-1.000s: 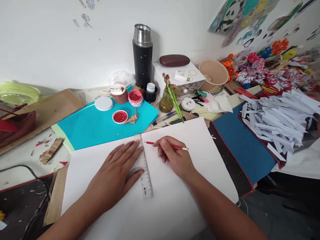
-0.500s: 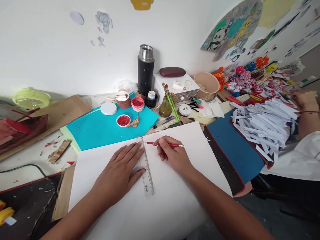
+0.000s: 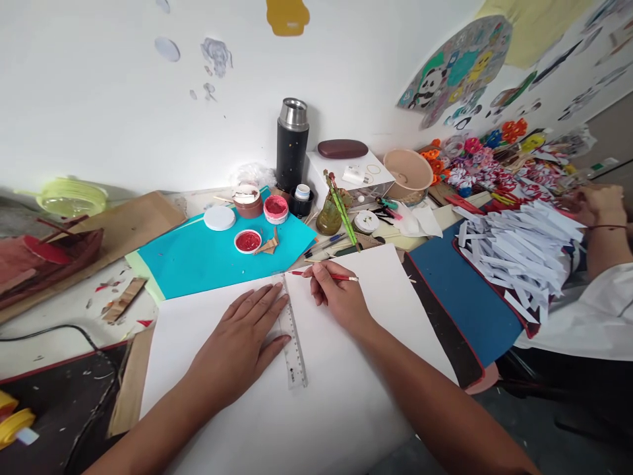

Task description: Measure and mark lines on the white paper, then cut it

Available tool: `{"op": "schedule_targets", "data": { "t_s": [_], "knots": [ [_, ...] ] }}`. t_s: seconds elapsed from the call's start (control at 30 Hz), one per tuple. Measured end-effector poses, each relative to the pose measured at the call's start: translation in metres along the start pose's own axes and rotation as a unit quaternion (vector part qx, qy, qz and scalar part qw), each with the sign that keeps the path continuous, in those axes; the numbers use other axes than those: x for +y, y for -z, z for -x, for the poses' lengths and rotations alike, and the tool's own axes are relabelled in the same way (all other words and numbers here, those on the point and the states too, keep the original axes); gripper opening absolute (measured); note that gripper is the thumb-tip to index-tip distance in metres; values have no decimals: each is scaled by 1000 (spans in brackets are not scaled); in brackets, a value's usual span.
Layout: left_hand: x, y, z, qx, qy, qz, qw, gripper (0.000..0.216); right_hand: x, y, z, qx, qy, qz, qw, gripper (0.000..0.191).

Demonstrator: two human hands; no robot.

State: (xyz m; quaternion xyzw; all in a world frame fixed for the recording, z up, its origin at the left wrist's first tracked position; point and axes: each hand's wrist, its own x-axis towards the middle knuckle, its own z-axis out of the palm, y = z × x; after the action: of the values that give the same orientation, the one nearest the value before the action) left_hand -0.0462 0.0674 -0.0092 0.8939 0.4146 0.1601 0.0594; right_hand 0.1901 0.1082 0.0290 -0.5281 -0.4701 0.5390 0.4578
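A large sheet of white paper lies in front of me, with a clear plastic ruler across it, pointing away from me. My left hand rests flat on the paper, fingers stretched out, their tips pressing the ruler's left side. In my right hand is a red pencil, pinched between thumb and fingers. Its point is close to the ruler's far end, near the paper's top edge. I cannot make out any drawn line on the sheet.
Behind the paper are turquoise sheets with red paint pots, a black flask and a brush jar. White paper strips are heaped at right, beside another person's arm. A cable runs along the left.
My right hand has carried the pencil slightly up, toward the ruler's far end. My left hand stays on the ruler. The whole view has shifted a little.
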Motion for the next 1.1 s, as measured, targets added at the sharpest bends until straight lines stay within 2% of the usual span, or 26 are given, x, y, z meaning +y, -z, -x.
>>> {"op": "schedule_targets", "data": {
  "t_s": [0.5, 1.1],
  "knots": [
    [2, 1, 1, -5, 6, 7, 1000, 64, 3, -6, 1, -15, 17, 76, 997, 46],
    [2, -2, 1, -14, 22, 24, 999, 65, 3, -7, 2, -23, 23, 90, 995, 46]
  ]
}}
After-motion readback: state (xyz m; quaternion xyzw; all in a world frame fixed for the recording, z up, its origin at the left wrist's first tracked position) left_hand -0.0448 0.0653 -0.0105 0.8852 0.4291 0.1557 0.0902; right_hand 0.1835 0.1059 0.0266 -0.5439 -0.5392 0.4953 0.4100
